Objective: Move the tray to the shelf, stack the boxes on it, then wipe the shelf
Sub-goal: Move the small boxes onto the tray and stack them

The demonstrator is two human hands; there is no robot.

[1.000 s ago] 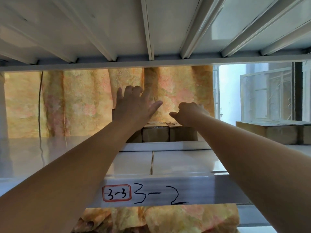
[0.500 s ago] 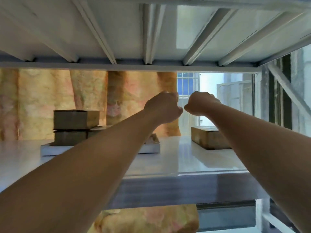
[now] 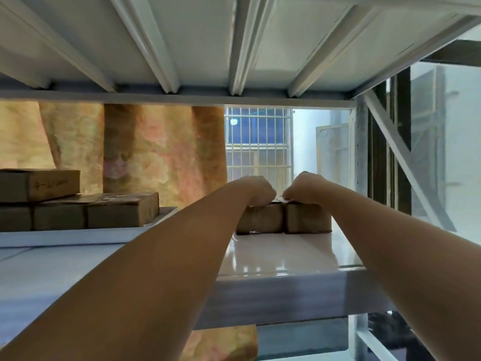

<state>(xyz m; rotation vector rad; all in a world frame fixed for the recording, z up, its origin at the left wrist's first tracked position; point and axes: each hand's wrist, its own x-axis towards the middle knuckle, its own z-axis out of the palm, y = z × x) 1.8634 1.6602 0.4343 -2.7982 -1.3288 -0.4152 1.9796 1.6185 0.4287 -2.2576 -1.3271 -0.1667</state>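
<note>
Two brown cardboard boxes stand side by side, touching, at the right end of the white shelf (image 3: 286, 256). My left hand (image 3: 260, 190) curls over the top of the left box (image 3: 260, 222). In the same way my right hand (image 3: 303, 188) curls over the top of the right box (image 3: 308, 220). At the left lies the white tray (image 3: 78, 234). It carries a row of brown boxes (image 3: 122, 212) and one more box (image 3: 39, 185) stacked on top.
The underside of the shelf above (image 3: 234, 48) hangs low over the hands. A patterned orange curtain (image 3: 156, 152) hangs behind the tray, and a barred window (image 3: 257, 142) shows behind the hands. The rack's upright and diagonal brace (image 3: 390, 152) close the right end.
The view has swung right. Both hands, which were raised in the air as fists, have dropped onto the tops of the two boxes at the right end of the shelf.
</note>
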